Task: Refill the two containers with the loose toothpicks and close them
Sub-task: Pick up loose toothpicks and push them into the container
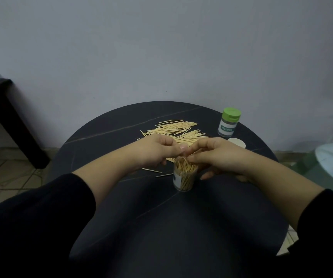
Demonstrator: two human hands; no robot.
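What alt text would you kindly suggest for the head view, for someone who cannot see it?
A left hand and right hand pinch toothpicks standing in an open clear container on a dark table. Behind lie loose toothpicks, a green-lidded container and a pale lid.

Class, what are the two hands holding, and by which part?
The left hand and right hand pinch toothpicks by their upper ends, over the open jar; neither plainly grips it.
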